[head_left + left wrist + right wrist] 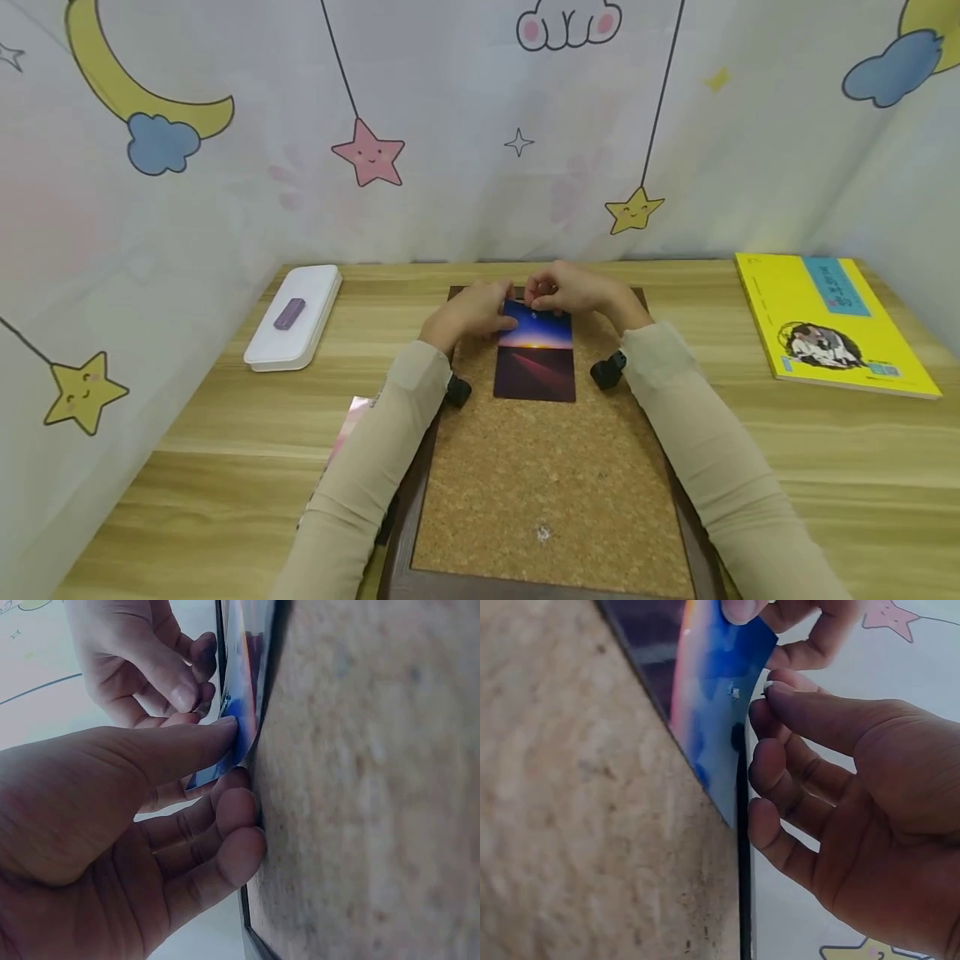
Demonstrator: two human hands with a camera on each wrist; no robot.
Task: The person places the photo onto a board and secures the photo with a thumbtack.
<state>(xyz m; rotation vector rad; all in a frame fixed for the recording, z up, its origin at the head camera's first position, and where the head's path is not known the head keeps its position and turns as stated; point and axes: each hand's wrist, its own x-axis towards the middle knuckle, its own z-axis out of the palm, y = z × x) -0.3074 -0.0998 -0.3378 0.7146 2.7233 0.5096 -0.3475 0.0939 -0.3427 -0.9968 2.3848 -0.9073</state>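
Note:
A photo card [535, 372] with a blue sunset sky over dark ground lies on the upper part of a cork board [555, 467]. My left hand [474, 313] pinches its upper left corner, thumb on the printed face; the left wrist view shows this edge curling up off the cork. At the card's top edge, my right hand [573, 290] holds a tiny pale thumbtack [768, 688] between thumb and index finger, mostly hidden by the fingertips. The other right fingers are loosely bent near the board's frame [744, 900]. A small whitish spot shows on the card near its top.
A small clear cluster [543, 532] sits low on the cork. To the left are a white case [283, 342] with a purple eraser-like block [289, 314] on it, and a pink printed sheet [347, 425] partly under my left sleeve. A yellow book [828, 329] lies at right.

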